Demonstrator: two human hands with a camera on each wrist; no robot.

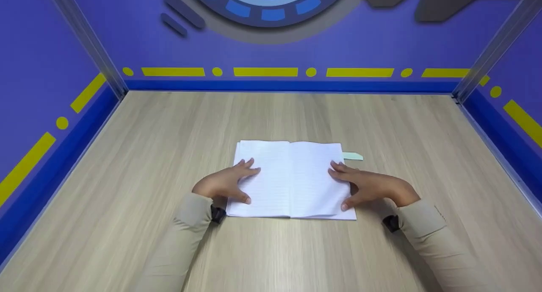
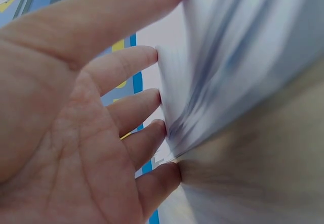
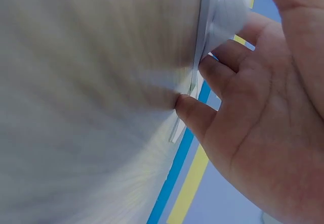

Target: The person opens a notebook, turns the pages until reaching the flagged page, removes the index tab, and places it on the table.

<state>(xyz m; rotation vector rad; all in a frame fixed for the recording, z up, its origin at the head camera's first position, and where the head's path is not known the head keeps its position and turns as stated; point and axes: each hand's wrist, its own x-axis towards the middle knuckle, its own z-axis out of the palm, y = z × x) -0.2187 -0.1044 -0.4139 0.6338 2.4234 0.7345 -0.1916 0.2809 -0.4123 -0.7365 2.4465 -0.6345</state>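
An open notebook (image 1: 271, 177) with white lined pages lies flat in front of me. My left hand (image 1: 226, 182) rests on its left page, fingers spread and thumb lower down. In the left wrist view, the fingertips (image 2: 154, 97) touch the page near its outer edge. Across from it, my right hand (image 1: 370, 186) touches the outer edge of the right page, where the paper lifts and bends slightly. The right wrist view shows the little finger (image 3: 195, 113) on the tabletop beside the notebook. From under the right side sticks a pale green strip (image 1: 353, 156).
The notebook lies on a wood-grain table (image 1: 190, 126). Blue-purple panels with yellow dashes stand around it, with a back wall (image 1: 271, 54) beyond the far edge. Metal posts (image 1: 91, 37) mark the back corners. Dark bands (image 1: 218, 215) sit at both wrists.
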